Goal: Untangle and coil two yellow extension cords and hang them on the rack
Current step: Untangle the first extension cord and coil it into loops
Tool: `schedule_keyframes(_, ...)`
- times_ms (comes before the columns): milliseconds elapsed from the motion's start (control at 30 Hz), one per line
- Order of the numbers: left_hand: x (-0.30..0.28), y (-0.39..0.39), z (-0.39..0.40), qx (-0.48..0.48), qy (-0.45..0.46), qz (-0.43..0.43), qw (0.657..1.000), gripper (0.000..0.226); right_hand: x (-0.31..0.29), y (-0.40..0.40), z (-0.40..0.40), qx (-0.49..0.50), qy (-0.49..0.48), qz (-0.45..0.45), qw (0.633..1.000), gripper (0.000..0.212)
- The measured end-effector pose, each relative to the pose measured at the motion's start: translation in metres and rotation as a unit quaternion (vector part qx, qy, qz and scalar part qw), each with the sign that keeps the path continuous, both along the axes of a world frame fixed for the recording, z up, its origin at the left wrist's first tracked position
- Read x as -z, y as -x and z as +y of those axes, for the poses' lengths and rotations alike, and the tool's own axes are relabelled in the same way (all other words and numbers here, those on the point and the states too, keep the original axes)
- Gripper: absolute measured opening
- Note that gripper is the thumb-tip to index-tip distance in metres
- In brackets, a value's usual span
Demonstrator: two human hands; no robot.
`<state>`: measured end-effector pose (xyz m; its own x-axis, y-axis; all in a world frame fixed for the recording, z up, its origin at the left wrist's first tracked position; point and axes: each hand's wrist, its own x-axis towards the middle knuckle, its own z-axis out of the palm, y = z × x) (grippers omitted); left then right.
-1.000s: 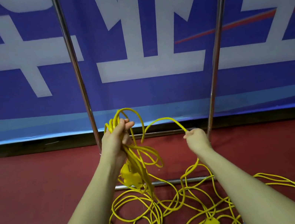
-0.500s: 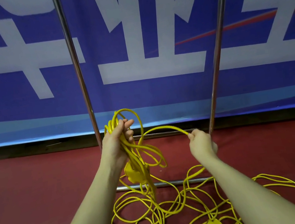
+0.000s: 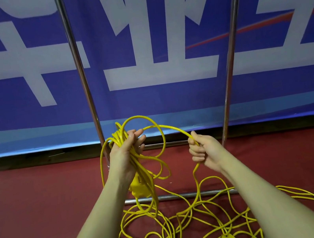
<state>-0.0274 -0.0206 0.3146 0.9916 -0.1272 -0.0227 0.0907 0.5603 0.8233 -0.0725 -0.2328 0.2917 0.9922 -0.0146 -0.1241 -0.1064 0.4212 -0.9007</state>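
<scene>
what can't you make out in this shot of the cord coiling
Head view only:
- Rack: its top is cut off by the upper edge.
- Loose cord on the floor: runs off the bottom edge; overlapping loops hide whether it is one cord or two.
- Yellow plug: partly behind the left hand's wrist and coil.

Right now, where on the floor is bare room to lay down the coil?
Bare red floor lies left of the left hand, before the banner. Another patch lies right of the right hand. Crowded: loose yellow cord around the rack's bar.
</scene>
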Motion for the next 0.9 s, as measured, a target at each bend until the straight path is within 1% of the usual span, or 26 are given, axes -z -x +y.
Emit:
schedule_keyframes(100, 0.0, 0.002, -0.003, 0.015, -0.008, 0.006, 1.0, 0.007, 0.006, 0.0, -0.002, 0.058, 0.104, 0.001, 0.993, 0.033)
schedule_keyframes(200, 0.002, -0.002, -0.004, 0.003, -0.044, -0.002, 0.999, 0.008, 0.014, -0.001, 0.0, 0.153, 0.214, -0.017, 0.965, 0.011)
schedule_keyframes(233, 0.003, -0.003, -0.003, 0.008, -0.046, -0.012, 0.999, 0.01, 0.017, -0.001, 0.001, 0.179, 0.245, -0.02, 0.952, 0.01)
schedule_keyframes(267, 0.003, -0.004, -0.003, 0.016, -0.045, -0.021, 0.999, 0.011, 0.021, -0.002, 0.001, 0.201, 0.283, -0.023, 0.937, 0.014)
schedule_keyframes(333, 0.004, -0.003, -0.002, 0.037, -0.045, -0.025, 0.998, 0.017, 0.026, -0.004, 0.0, 0.241, 0.381, -0.011, 0.893, 0.02)
schedule_keyframes(367, 0.003, -0.002, -0.001, 0.05, -0.045, -0.019, 0.998, 0.02, 0.029, -0.005, -0.002, 0.251, 0.418, 0.003, 0.873, 0.021)
schedule_keyframes(400, 0.001, -0.001, -0.001, 0.067, -0.045, -0.013, 0.997, 0.024, 0.031, -0.007, -0.003, 0.246, 0.441, 0.015, 0.863, 0.02)
schedule_keyframes(500, -0.004, 0.003, -0.001, 0.123, -0.065, -0.016, 0.99, 0.028, 0.035, -0.012, 0.0, 0.179, 0.453, 0.029, 0.873, 0.011)
schedule_keyframes(533, -0.006, 0.004, -0.002, 0.135, -0.073, -0.022, 0.988, 0.028, 0.035, -0.013, 0.003, 0.164, 0.45, 0.028, 0.878, 0.013)
schedule_keyframes(600, -0.008, 0.006, -0.003, 0.146, -0.084, -0.031, 0.985, 0.029, 0.032, -0.013, 0.006, 0.143, 0.448, 0.013, 0.882, 0.03)
schedule_keyframes(633, -0.008, 0.006, -0.003, 0.148, -0.087, -0.035, 0.985, 0.029, 0.031, -0.013, 0.007, 0.134, 0.446, 0.0, 0.885, 0.033)
schedule_keyframes(667, -0.009, 0.006, -0.004, 0.148, -0.088, -0.039, 0.984, 0.028, 0.029, -0.012, 0.008, 0.121, 0.449, -0.011, 0.885, 0.031)
schedule_keyframes(733, -0.009, 0.005, -0.005, 0.146, -0.085, -0.042, 0.985, 0.028, 0.023, -0.01, 0.012, 0.085, 0.463, -0.037, 0.882, 0.017)
schedule_keyframes(800, -0.011, 0.004, -0.005, 0.147, -0.074, -0.042, 0.985, 0.027, 0.023, -0.011, 0.016, 0.059, 0.459, -0.062, 0.884, 0.011)
schedule_keyframes(867, -0.013, 0.003, -0.005, 0.153, -0.067, -0.047, 0.985, 0.025, 0.021, -0.013, 0.023, 0.065, 0.424, -0.082, 0.9, 0.011)
schedule_keyframes(900, -0.014, 0.004, -0.004, 0.158, -0.066, -0.052, 0.984, 0.025, 0.02, -0.014, 0.025, 0.072, 0.388, -0.082, 0.915, 0.008)
